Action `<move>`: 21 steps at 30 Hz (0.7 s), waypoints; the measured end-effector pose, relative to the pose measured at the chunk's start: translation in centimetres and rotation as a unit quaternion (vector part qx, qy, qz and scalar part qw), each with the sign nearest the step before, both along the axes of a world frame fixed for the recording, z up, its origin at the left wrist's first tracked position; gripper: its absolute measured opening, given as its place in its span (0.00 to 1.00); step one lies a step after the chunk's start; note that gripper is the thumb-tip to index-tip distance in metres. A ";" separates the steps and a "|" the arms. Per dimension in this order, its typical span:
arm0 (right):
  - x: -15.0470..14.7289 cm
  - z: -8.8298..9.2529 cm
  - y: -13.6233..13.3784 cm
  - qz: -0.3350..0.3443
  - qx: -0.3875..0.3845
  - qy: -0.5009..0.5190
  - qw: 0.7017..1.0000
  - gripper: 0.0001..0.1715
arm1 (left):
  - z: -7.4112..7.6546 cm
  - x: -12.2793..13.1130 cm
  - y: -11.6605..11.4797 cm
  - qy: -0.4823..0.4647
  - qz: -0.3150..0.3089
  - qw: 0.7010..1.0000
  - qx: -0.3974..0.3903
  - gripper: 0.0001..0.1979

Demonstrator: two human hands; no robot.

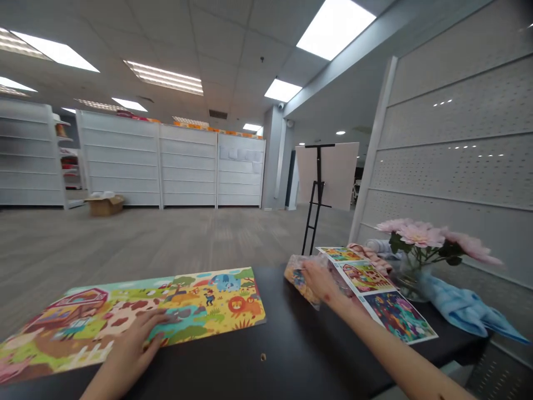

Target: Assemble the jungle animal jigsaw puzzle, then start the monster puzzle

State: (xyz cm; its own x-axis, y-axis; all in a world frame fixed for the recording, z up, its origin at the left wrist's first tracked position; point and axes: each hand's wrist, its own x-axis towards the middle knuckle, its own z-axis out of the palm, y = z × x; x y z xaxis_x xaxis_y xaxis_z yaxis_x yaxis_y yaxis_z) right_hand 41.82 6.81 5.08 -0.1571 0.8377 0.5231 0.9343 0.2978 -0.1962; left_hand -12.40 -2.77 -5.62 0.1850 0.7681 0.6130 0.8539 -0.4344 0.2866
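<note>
A long colourful puzzle board [125, 316] with animal pictures lies flat on the black table [287, 355] at the left. My left hand [137, 341] rests on its near edge with the fingers stretched flat, holding nothing. My right hand [318, 280] reaches to the far middle of the table and is closed on a clear plastic bag of puzzle pieces [297, 278]. A printed sheet with three pictures [375, 294] lies just right of that hand.
A glass vase of pink flowers [416, 250] stands at the table's far right, beside a blue cloth [466, 311] and a pink striped cloth [368, 253]. A black easel [314, 200] stands behind the table. White shelving and a cardboard box [104, 204] line the far wall.
</note>
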 end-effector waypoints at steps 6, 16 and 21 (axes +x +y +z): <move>-3.7 3.8 -5.3 0.086 0.064 0.020 0.994 0.13 | 2.2 9.8 -5.1 -0.148 -0.084 0.979 -0.110 0.17; -10.6 1.1 -15.8 0.216 -0.100 0.244 0.940 0.18 | 4.2 30.6 -7.2 -0.782 -0.209 0.521 -0.271 0.49; -5.2 -5.3 -12.9 0.053 -0.084 0.534 0.839 0.38 | 9.1 28.1 -5.8 -0.587 -0.236 0.703 -0.326 0.41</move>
